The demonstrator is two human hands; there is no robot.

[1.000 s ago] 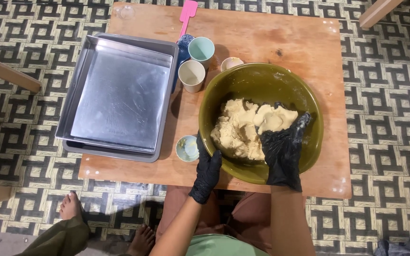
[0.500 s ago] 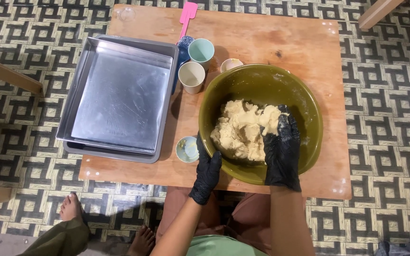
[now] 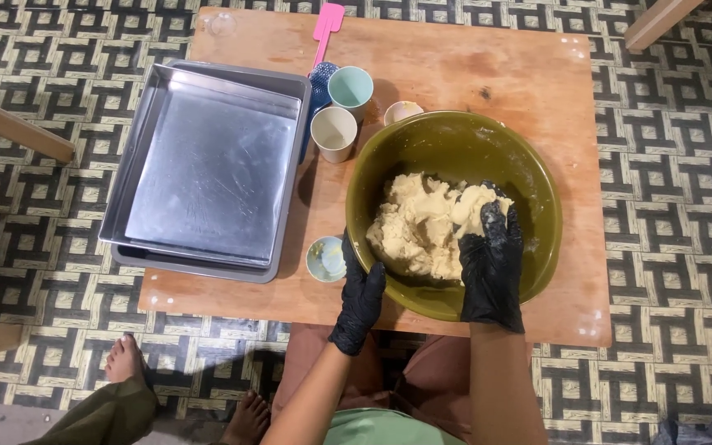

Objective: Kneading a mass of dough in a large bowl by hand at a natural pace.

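Pressing right hand (image 3: 492, 264), fingers spread, into pale soft dough (image 3: 426, 227); left hand (image 3: 360, 301) clamped on olive-green round bowl (image 3: 455, 144) rim. Probably sticky, yielding, best scooped from underneath.

No packages, labels, signs or screens show anywhere on or around the wooden worktop (image 3: 471, 66); nothing on it carries a wrapper, sticker or printed panel, and the patterned floor (image 3: 669, 165) beside the worktop holds none either.
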